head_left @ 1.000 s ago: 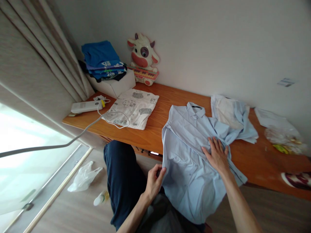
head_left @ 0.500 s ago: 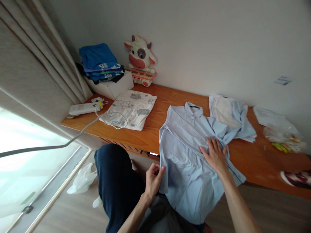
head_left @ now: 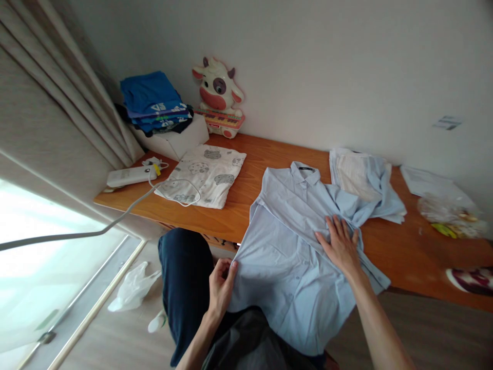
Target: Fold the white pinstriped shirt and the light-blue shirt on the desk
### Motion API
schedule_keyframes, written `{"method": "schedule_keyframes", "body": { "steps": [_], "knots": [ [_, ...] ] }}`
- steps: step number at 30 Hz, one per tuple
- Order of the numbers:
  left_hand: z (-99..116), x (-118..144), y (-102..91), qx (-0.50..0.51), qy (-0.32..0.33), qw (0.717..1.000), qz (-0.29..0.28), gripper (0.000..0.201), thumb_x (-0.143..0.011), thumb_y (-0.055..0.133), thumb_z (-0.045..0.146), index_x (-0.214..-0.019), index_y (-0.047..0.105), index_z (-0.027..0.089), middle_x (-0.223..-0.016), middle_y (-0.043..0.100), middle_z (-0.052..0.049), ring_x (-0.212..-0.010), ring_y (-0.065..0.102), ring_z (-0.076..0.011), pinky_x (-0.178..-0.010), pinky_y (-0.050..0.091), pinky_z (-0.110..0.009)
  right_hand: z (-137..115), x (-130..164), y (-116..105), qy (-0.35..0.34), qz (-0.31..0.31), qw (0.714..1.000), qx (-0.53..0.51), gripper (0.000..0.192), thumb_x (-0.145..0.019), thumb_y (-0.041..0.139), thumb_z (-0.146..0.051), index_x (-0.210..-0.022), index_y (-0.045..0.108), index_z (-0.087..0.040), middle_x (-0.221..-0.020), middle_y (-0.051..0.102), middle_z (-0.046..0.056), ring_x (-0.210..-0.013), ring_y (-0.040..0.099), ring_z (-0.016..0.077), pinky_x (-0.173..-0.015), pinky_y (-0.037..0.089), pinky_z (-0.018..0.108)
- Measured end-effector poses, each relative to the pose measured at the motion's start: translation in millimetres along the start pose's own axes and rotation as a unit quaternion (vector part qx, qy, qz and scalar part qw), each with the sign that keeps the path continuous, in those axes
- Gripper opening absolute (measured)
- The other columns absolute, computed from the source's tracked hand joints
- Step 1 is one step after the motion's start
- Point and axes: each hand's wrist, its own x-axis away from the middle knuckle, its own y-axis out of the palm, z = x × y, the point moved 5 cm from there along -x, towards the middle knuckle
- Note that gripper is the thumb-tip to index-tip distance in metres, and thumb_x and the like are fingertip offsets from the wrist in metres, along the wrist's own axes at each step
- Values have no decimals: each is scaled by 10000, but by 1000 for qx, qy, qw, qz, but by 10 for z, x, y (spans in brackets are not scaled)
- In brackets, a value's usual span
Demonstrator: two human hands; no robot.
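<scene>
A light blue button-up shirt (head_left: pixel 285 252) lies front up, its collar on the wooden table and its lower part hanging over the front edge onto my lap. One sleeve is laid slantwise across the chest. My left hand (head_left: pixel 221 288) pinches the shirt's side edge at the left and holds it stretched outward. My right hand (head_left: pixel 341 246) rests flat on the shirt and the crossed sleeve, fingers spread.
Folded light clothes (head_left: pixel 362 177) touch the shirt's right side. On the left lie a patterned white cloth (head_left: pixel 208 174), a white power bank (head_left: pixel 129 176) with a cable, and a blue clothes stack (head_left: pixel 152 97). A cow toy piano (head_left: pixel 219 97) stands behind; a plastic bag (head_left: pixel 450 216) lies right.
My left hand has moved left, pulling the shirt's side edge outward, so the cloth is spread wider and tauter. My right hand stays in place on the shirt.
</scene>
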Motion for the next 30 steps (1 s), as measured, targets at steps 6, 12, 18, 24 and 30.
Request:
{"method": "schedule_keyframes", "body": {
  "steps": [6, 12, 18, 24, 30],
  "knots": [
    [-15, -51, -136, -35, 25, 999, -27, 303, -1002, 702, 506, -959, 668, 208, -826, 612, 17, -743, 535, -156, -684, 439, -238, -176, 35, -292, -27, 40, 997, -54, 810, -1086, 450, -636, -1755, 260, -222, -1831, 224, 150, -1689, 159, 445, -1298, 92, 799],
    [-109, -54, -224, -40, -5, 998, -51, 342, -935, 770, 527, -897, 645, 211, -759, 542, 39, -691, 473, -142, -623, 390, -220, -1002, -66, -563, -198, -38, 957, -210, 696, -1111, 534, -455, -1747, 284, -326, -1833, 253, 62, -1707, 181, 345, -1351, 244, 676],
    [-142, 2, -128, -35, -34, 996, -71, 366, -913, 790, 532, -864, 617, 213, -760, 529, 40, -689, 464, -141, -619, 398, -214, -1991, -649, -348, -288, -72, 920, -257, 699, -1119, 531, -483, -1740, 324, -239, -1803, 325, 107, -1690, 254, 318, -1367, 277, 598],
    [-143, 48, -252, -75, -28, 996, -43, 385, -909, 778, 582, -904, 659, 216, -751, 560, 34, -699, 495, -158, -632, 424, -228, -2440, -920, 21, -284, -56, 931, -221, 890, -1067, 549, -670, -1717, 342, -99, -1805, 288, 156, -1695, 219, 359, -1394, 190, 584],
    [-206, 84, -51, -102, -49, 992, -50, 470, -858, 765, 685, -895, 693, 222, -756, 666, 5, -692, 593, -197, -637, 495, -276, -2437, -886, 11, -285, -49, 924, -249, 911, -1044, 606, -663, -1721, 332, -119, -1813, 262, 150, -1702, 198, 344, -1400, 180, 589]
  ]
}}
